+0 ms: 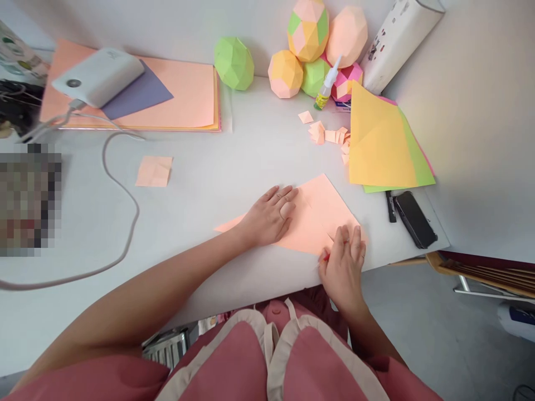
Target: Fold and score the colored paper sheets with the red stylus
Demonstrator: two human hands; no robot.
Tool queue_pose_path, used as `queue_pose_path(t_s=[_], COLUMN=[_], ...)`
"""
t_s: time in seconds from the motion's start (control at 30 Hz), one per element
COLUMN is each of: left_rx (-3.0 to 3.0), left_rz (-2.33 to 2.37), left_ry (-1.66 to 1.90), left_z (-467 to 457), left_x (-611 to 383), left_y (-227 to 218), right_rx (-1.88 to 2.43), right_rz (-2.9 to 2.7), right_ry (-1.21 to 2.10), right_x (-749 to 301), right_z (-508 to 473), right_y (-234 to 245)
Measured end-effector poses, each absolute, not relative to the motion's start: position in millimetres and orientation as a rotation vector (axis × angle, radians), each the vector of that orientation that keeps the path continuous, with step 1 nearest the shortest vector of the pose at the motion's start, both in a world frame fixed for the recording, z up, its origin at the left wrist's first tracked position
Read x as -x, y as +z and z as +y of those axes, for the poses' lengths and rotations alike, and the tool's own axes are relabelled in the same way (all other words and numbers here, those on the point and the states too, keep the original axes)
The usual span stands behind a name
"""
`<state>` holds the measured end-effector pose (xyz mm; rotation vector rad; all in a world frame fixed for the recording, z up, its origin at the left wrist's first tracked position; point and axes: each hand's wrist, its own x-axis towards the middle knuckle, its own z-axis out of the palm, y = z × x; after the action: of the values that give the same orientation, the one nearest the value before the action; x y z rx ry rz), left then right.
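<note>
A large sheet of peach paper (311,223) lies at the front of the desk, one corner pointing away from me. My left hand (273,214) rests flat on its left half, fingers extended and holding nothing. Over the sheet's right corner is my right hand (343,262), with its fingers bent down to the paper. Between its thumb and index finger shows a thin tool with a red part (326,258); most of it is hidden, so its kind is unclear. A thin dark line or tip shows on the sheet just beyond those fingers.
Faceted paper balls (308,33) and a glue bottle (327,86) stand at the back. Small folded peach pieces (317,132) lie near yellow and green sheets (382,139). A black case (416,219) sits far right. Left are a power bank (100,75), its cable and a peach square (154,171).
</note>
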<state>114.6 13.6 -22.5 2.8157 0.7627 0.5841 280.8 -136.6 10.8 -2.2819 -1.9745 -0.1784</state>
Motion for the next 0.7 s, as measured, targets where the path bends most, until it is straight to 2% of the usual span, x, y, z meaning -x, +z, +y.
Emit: queue_pose_path(t_s=[0.4,0.6,0.7], left_rx=[-2.846,-2.866,-2.857], left_rz=[0.745,0.765,0.764], left_ry=[0.571,0.549,0.517], left_z=[14,13,14], left_x=[-113,-114,-114], left_y=[-26,-24,-24], right_rx=[2.431,2.427,2.342], right_rz=[-1.772,-1.685,-1.733], right_ry=[-0.029,0.142,0.115], right_x=[-332,-349,-362], right_z=[-181,-185,-180], right_y=[6,13,21])
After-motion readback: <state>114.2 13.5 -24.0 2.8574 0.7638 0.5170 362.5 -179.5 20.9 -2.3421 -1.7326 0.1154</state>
